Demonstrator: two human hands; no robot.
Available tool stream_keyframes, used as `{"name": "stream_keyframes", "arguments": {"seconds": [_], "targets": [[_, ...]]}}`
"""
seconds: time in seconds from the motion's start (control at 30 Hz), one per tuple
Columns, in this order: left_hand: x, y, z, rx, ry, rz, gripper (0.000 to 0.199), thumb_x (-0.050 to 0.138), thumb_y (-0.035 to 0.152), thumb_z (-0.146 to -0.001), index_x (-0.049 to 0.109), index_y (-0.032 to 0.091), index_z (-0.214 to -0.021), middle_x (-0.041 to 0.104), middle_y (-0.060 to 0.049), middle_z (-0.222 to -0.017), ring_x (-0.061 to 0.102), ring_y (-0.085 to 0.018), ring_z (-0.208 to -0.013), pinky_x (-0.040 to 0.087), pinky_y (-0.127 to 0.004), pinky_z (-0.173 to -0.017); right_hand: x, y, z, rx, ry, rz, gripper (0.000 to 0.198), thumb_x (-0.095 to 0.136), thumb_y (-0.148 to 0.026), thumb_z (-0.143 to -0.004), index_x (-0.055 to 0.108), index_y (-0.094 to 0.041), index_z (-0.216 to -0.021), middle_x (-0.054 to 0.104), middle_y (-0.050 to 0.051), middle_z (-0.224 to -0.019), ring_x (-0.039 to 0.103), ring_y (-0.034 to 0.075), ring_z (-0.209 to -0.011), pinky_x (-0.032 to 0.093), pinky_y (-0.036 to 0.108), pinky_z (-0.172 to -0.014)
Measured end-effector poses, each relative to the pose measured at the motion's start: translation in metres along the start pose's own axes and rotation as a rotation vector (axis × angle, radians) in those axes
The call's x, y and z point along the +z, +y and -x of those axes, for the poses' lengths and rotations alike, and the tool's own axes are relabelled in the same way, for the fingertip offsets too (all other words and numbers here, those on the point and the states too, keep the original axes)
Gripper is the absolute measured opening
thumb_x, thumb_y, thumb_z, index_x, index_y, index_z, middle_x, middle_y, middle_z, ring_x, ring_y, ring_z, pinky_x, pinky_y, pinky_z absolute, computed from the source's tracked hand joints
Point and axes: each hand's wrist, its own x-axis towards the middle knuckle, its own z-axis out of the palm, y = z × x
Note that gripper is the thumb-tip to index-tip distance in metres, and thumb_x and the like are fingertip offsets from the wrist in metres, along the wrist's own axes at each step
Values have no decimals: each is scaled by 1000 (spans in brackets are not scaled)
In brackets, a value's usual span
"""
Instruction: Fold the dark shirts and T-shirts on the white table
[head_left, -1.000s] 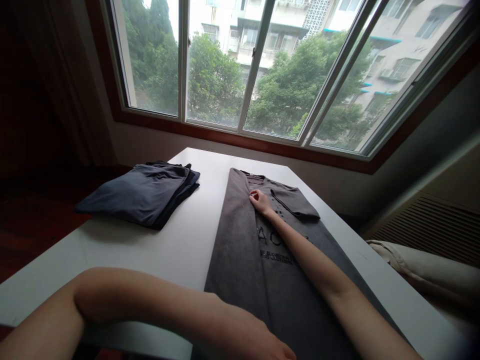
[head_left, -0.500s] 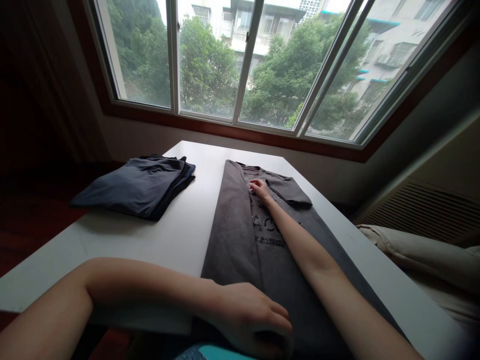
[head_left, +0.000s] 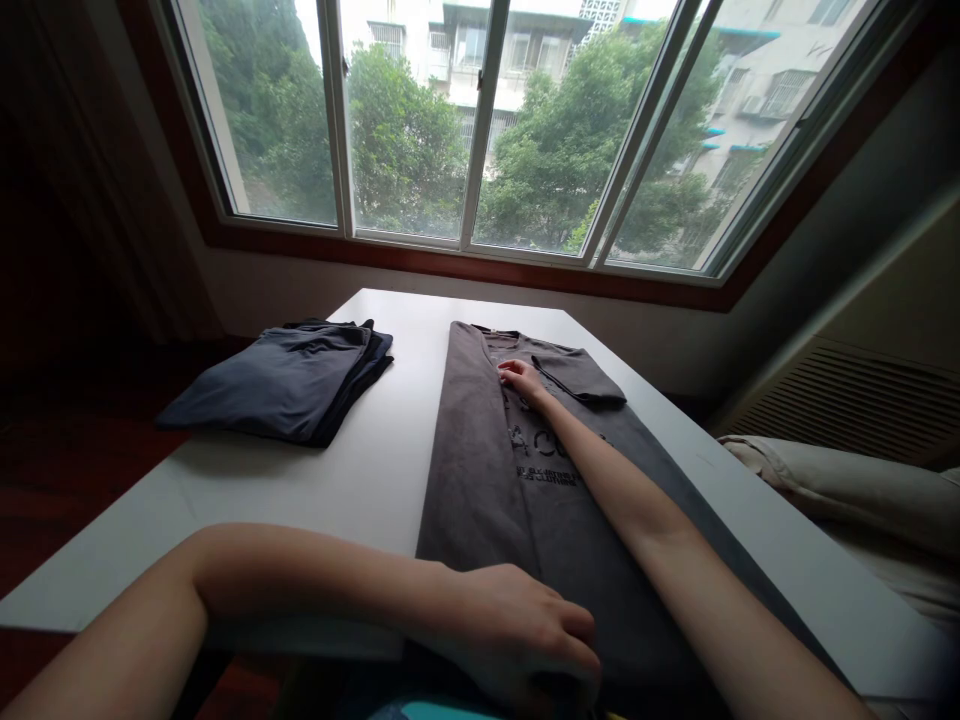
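Observation:
A dark grey T-shirt (head_left: pixel 480 440) with black lettering lies lengthwise on the white table, its collar toward the window. Its left side is folded inward over the chest, and one sleeve lies flat on the right. Near the collar, my right hand (head_left: pixel 523 382) pinches the edge of the folded side between thumb and fingers. Down at the near end, my left hand (head_left: pixel 517 630) has its fingers curled on the shirt's lower part. The left fingertips and the hem there are partly hidden.
A stack of folded dark blue and black garments (head_left: pixel 285 385) sits on the left of the white table (head_left: pixel 375 480). Beyond the table's far edge is a window (head_left: pixel 465 240). At the right are beige fabric (head_left: pixel 832 480) and a slatted vent panel (head_left: pixel 847 400).
My left hand has shifted slightly to the right with the near part of the folded edge. The right hand stays at the collar end. The camera view has tilted slightly.

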Motion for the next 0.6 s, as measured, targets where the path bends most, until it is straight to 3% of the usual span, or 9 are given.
{"name": "stream_keyframes", "arguments": {"seconds": [0.17,0.3,0.43,0.5,0.6], "targets": [[2,0,1,14,-9,-16,31,56,36,-86,61,19,-111,54,-7,-110,59,-20,-93,46,-26,-59,-35,-9,30,-33,-73,102,22,65,-10,-73,65,-13,-95,68,2,-83,60,14,-78,48,24,-75],[-9,1,3,21,-13,110,36,57,43,-87,60,18,-113,56,-7,-110,61,-19,-91,47,-25,-62,-99,-15,81,-96,-91,365,24,66,-23,-75,66,-18,-98,69,8,-93,64,22,-86,52,33,-78],[-41,2,-3,-82,-3,365,34,57,44,-91,58,17,-111,61,-4,-104,60,-11,-75,48,-21,-64,-188,-14,164,-47,-52,548,27,64,-42,-75,68,-26,-97,69,12,-97,65,21,-83,51,32,-70],[-62,-4,-16,-113,61,359,30,53,41,-95,58,15,-109,63,-4,-100,59,-10,-74,47,-20,-63,-234,-10,215,31,-52,607,24,63,-48,-76,70,-29,-89,69,15,-93,65,18,-77,49,31,-66],[-92,-25,-51,-173,114,254,34,47,39,-97,58,11,-113,65,-7,-100,59,-11,-78,46,-19,-64,-284,-2,298,110,-88,665,23,65,-53,-76,70,-30,-72,63,14,-69,60,12,-58,43,30,-57]]}}
